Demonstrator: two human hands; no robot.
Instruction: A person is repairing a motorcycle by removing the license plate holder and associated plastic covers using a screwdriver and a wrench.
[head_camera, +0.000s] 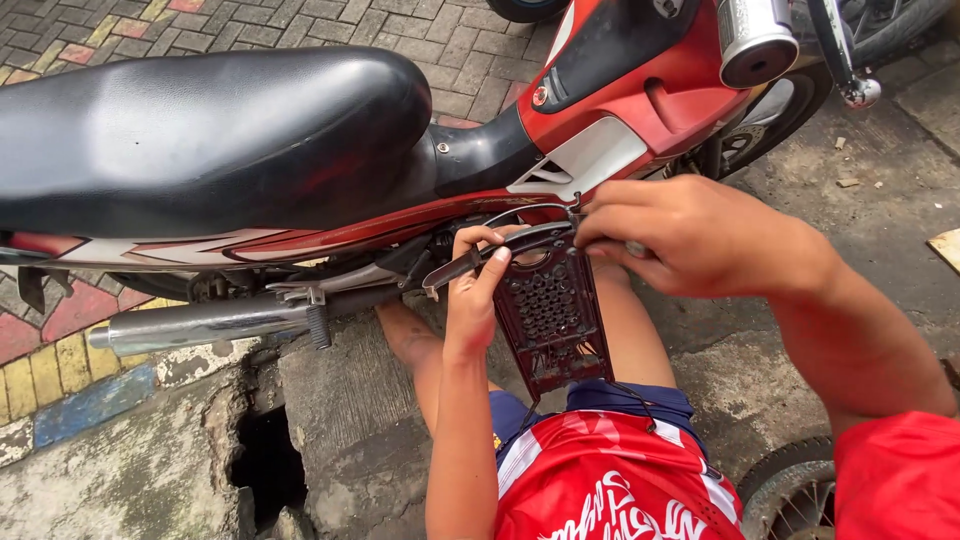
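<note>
No packages, signs or screens show; a small round red emblem (540, 96), perhaps a sticker, sits on the motorcycle's red fairing (650, 90).

Left hand (478, 285) gripping dark red perforated side panel (550, 315) at top edge, thumb pressing black lever (495, 255). Right hand (690, 235) pinching thin cable (530, 210) just above panel. Red motorcycle (620, 95) standing behind, black seat (200, 135) stretching left, chrome exhaust pipe (200, 325) lying below.
</note>
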